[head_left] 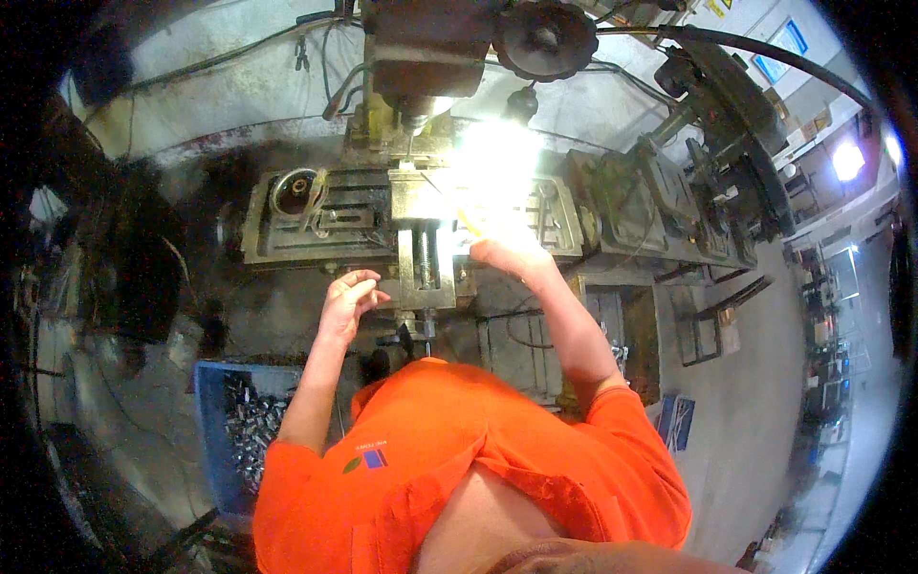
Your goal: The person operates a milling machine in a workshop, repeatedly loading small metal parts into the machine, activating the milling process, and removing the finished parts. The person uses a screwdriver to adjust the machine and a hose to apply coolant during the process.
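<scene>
A milling machine stands before me with a vise (pixel 421 263) fixed on its table; the vise's screw shows between its rails. My right hand (pixel 507 253) is closed beside the vise, on its right, gripping a thin yellow stick-like tool (pixel 470 224) that slants toward the vise jaws. Strong lamp glare washes out that hand's fingers and the tool's kind. My left hand (pixel 352 301) hovers left of the vise's near end, fingers loosely bent with gaps between them; I see nothing in it. Above the jaws is the machine's spindle (pixel 413 120).
The machine table (pixel 368 244) carries a round dish (pixel 298 191) on its left and a wrench-like tool (pixel 543 210) on its right. A blue crate (pixel 212 430) of small metal parts stands at lower left. A dark hose (pixel 755 46) arches across the upper right.
</scene>
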Motion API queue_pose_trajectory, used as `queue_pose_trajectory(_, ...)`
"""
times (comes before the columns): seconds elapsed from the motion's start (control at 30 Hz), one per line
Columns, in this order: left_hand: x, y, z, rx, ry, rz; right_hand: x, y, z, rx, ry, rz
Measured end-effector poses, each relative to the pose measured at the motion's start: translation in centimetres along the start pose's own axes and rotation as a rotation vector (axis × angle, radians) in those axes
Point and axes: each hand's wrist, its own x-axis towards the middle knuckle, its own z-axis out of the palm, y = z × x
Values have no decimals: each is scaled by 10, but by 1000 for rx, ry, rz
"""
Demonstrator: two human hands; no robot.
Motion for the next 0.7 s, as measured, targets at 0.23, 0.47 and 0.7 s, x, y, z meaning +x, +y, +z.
queue_pose_trajectory(0.23, 0, -2, -6, 0, 14, -1, 15, 26, 20, -52, 74, -120)
queue_pose_trajectory(0.47, -4, 2, -3, -112, -1, -5, -76, -13, -5, 170, -236, -57)
queue_pose_trajectory(0.7, -1, -9, 17, -124, -55, -89, -137, 4, -5, 253, -515, 27)
